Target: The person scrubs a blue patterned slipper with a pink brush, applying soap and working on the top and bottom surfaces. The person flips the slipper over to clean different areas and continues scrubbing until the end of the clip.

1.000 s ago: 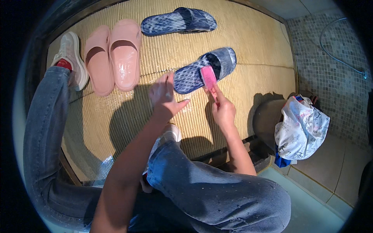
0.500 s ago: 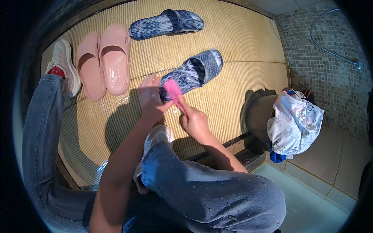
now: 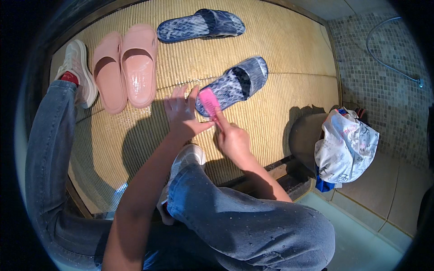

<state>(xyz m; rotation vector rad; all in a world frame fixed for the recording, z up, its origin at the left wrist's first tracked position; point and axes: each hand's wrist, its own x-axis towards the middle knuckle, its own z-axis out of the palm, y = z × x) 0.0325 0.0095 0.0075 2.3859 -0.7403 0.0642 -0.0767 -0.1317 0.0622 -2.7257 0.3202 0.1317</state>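
My right hand (image 3: 234,143) is closed round the handle of a pink scrub brush (image 3: 209,101), whose head rests over the heel end of a blue-and-white patterned slide slipper (image 3: 226,88). Beside that heel, my left hand (image 3: 184,116) has its fingers spread, the index finger along the slipper's left edge and the thumb reaching toward the brush handle. Whether those fingers press on the slipper I cannot tell. Its matching slipper (image 3: 201,26) lies farther off, sole down. To the left, a pair of wet pink slides (image 3: 139,72) sits side by side.
Everything lies on a ribbed tan surface (image 3: 289,54). My sneakered feet (image 3: 85,74) frame the work area. At right stands a dark rounded stool (image 3: 305,137) with a white printed cloth (image 3: 346,147) on it, near a mosaic-tiled wall (image 3: 384,58) with a hose (image 3: 384,64).
The view has shifted slightly, so the slippers appear a little farther right. The brush head is more upright, and my left fingers have spread wider apart.
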